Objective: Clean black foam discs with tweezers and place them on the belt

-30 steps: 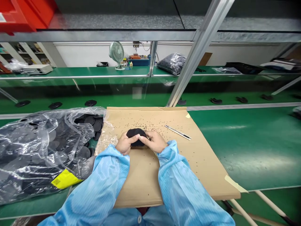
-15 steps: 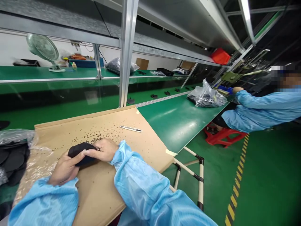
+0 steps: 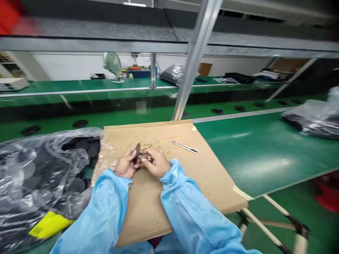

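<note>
In the head view, the left hand (image 3: pixel 125 165) gripped a thin dark disc (image 3: pixel 137 152), nearly upright over the cardboard sheet (image 3: pixel 148 211); the right hand (image 3: pixel 158 163) closed around a small shiny metal piece (image 3: pixel 150 159). The disc seemed light, probably bendable, best held by its rim.

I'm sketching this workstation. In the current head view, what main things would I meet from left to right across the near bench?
Large plastic bag with black discs → left hand, holding a dark piece → right hand → slim white-and-black tool → second plastic bag at the right edge.
</note>
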A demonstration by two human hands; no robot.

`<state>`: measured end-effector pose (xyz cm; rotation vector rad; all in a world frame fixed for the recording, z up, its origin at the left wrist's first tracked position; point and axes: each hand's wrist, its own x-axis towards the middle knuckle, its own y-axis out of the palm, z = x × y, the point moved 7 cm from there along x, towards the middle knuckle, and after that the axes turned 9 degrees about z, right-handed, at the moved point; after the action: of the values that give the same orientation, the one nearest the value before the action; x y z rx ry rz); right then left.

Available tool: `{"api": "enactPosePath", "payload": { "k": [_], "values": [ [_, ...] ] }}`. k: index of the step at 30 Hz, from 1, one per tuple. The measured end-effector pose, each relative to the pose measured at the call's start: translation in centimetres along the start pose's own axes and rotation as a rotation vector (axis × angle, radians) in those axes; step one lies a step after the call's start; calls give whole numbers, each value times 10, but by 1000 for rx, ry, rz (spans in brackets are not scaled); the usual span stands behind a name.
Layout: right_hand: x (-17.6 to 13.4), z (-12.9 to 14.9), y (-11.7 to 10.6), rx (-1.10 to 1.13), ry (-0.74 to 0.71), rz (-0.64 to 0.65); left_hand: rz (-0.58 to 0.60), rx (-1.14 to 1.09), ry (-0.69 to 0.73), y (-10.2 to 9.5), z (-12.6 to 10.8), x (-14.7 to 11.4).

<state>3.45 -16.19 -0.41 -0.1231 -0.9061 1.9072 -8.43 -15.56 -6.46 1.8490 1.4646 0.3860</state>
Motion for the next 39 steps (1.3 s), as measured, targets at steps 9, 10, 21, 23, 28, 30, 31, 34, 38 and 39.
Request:
{"api": "enactPosePath", "payload": {
  "k": [9, 10, 21, 23, 28, 30, 31, 34, 38, 39],
  "values": [
    [2, 8, -5, 0, -148, -79, 9, -74, -5, 1, 3, 1],
    [2, 8, -4, 3, -140, -77, 10, -64, -1, 1, 3, 1],
    [0, -30, 7, 118, 292, -329, -163, -245, 108, -9, -8, 2],
    [0, -32, 11, 92, 304, -349, -223, -220, 193, -14, -13, 1],
    [-1, -42, 8, 195, 314, -438, -256, -202, 235, -20, -14, 3],
    [-1, -43, 6, 194, 305, -452, -251, -201, 224, -20, -13, 3],
    [0, -42, 6, 168, 291, -445, -252, -200, 223, -20, -13, 3],
    [4, -33, 9, 79, 198, -402, -250, -199, 225, -19, -13, 3],
    [4, -25, 5, 7, 80, -391, -254, -210, 221, -21, -15, 2],
    [4, -24, 3, -29, 53, -381, -256, -216, 218, -22, -16, 2]
  ]
}}
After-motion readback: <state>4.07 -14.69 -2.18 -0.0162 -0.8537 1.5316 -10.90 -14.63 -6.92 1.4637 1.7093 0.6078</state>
